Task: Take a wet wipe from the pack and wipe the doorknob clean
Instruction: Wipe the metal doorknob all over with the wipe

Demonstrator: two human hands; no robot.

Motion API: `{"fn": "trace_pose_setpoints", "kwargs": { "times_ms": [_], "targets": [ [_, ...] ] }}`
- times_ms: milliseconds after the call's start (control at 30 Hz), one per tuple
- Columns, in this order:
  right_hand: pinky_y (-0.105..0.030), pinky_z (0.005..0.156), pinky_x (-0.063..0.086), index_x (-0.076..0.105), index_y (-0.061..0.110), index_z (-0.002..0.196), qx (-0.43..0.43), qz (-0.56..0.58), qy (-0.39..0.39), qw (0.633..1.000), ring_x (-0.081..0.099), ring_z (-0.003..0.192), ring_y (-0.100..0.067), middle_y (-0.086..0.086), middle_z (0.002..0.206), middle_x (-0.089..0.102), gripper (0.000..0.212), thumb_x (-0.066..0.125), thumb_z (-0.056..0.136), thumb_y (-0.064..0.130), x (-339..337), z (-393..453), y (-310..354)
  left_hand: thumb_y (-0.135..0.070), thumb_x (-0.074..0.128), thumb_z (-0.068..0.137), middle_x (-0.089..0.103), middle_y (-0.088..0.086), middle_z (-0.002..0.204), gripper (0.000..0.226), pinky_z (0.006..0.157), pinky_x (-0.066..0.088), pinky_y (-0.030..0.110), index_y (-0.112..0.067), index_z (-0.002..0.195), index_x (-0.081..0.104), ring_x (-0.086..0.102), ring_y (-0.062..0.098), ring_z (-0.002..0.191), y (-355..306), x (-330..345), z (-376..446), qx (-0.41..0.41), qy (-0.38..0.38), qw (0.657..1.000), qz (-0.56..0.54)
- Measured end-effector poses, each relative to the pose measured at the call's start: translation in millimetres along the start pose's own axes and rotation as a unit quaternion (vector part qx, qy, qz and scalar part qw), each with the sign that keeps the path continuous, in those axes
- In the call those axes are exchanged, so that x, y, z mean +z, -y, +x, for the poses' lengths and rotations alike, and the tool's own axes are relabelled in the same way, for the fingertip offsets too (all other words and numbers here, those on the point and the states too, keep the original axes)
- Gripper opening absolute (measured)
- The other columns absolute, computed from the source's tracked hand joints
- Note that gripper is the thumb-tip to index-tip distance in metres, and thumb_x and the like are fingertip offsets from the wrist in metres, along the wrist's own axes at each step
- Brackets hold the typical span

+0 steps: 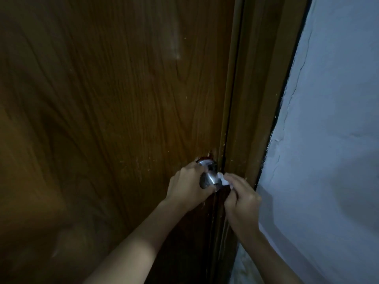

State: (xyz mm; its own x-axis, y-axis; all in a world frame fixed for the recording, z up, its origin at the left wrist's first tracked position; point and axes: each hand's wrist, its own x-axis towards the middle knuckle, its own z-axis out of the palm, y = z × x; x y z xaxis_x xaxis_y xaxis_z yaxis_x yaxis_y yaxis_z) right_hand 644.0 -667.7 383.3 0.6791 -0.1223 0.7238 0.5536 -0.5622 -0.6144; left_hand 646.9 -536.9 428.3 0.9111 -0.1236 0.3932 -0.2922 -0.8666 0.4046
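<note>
Near the brown wooden door's [123, 119] right edge, left hand [185, 186] grips the round silver doorknob [210, 177]; right hand [241, 198] pinches a crumpled white wet wipe [223, 179] against its side.

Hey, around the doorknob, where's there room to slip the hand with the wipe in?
Crowded: the left hand grips the doorknob from its left and underside, and the right hand pinches the wet wipe against its right side, by the door frame. Free: bare door above the knob.

Silver doorknob [209, 177], white wipe [224, 179], brown wood-grained door [114, 111], pale grey-blue wall [332, 119]
</note>
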Motion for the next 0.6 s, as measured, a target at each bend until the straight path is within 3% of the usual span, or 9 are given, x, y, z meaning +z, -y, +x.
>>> {"fn": "trace_pose_setpoints", "kwargs": {
  "times_ms": [67,167,233,333,400,467,600],
  "targets": [
    [0.000,0.095,0.032,0.063,-0.005,0.109,-0.010,0.025,0.014,1.000,0.054,0.105,-0.008,-0.010,0.108,0.064,0.038,0.038,0.080,0.001,4,6,5,-0.035,0.068,0.076,0.057,-0.005,0.116,0.044,0.068,0.035,0.010,-0.024,0.116,0.053,0.048,0.001,0.089,0,0,0,0.006,-0.003,1.000,-0.001],
    [-0.009,0.106,0.026,0.049,-0.001,0.122,-0.053,0.023,0.082,0.995,0.047,0.121,-0.019,-0.010,0.121,0.057,0.042,0.035,0.084,0.010,13,-2,6,-0.031,0.064,0.080,0.057,-0.003,0.116,0.039,0.066,0.036,0.009,-0.023,0.116,0.052,0.047,0.000,0.088,-2,-2,-1,0.016,0.000,1.000,-0.003],
    [-0.014,0.108,0.027,0.045,0.002,0.124,-0.071,0.018,0.086,0.994,0.046,0.124,-0.021,-0.010,0.126,0.053,0.039,0.037,0.086,0.008,14,-12,1,-0.030,0.062,0.082,0.056,-0.002,0.118,0.037,0.066,0.036,0.009,-0.021,0.117,0.052,0.046,-0.001,0.089,-3,-2,-2,0.015,-0.001,1.000,-0.005],
    [-0.011,0.100,0.036,0.055,-0.001,0.116,-0.058,0.019,0.041,0.997,0.055,0.113,-0.015,-0.015,0.116,0.062,0.035,0.039,0.086,0.009,7,-16,-3,-0.033,0.063,0.081,0.055,-0.003,0.119,0.040,0.062,0.029,0.006,-0.022,0.118,0.052,0.041,-0.002,0.089,-4,-1,-2,0.011,-0.003,1.000,0.000],
    [-0.004,0.090,0.039,0.065,-0.004,0.104,-0.005,0.026,-0.006,1.000,0.062,0.098,-0.013,-0.019,0.102,0.070,0.037,0.038,0.081,0.008,2,-8,0,-0.034,0.065,0.079,0.054,-0.004,0.118,0.041,0.068,0.033,0.011,-0.023,0.117,0.053,0.041,-0.001,0.089,-3,0,-2,0.004,-0.004,1.000,0.004],
    [-0.002,0.087,0.039,0.067,-0.005,0.101,0.025,0.028,-0.020,0.999,0.060,0.095,-0.010,-0.017,0.101,0.070,0.036,0.041,0.078,-0.001,1,1,2,-0.034,0.066,0.078,0.055,-0.004,0.117,0.041,0.072,0.035,0.016,-0.023,0.115,0.054,0.041,0.000,0.088,-3,0,-2,0.004,-0.005,1.000,0.007],
    [0.001,0.100,0.023,0.053,-0.002,0.123,0.005,0.022,0.107,0.994,0.043,0.121,-0.011,-0.015,0.127,0.057,0.043,0.038,0.083,0.001,11,4,12,-0.032,0.065,0.079,0.057,-0.002,0.113,0.037,0.071,0.038,0.017,-0.022,0.114,0.054,0.047,0.003,0.088,-4,-2,-2,0.011,-0.006,1.000,0.004]
  ]
}}
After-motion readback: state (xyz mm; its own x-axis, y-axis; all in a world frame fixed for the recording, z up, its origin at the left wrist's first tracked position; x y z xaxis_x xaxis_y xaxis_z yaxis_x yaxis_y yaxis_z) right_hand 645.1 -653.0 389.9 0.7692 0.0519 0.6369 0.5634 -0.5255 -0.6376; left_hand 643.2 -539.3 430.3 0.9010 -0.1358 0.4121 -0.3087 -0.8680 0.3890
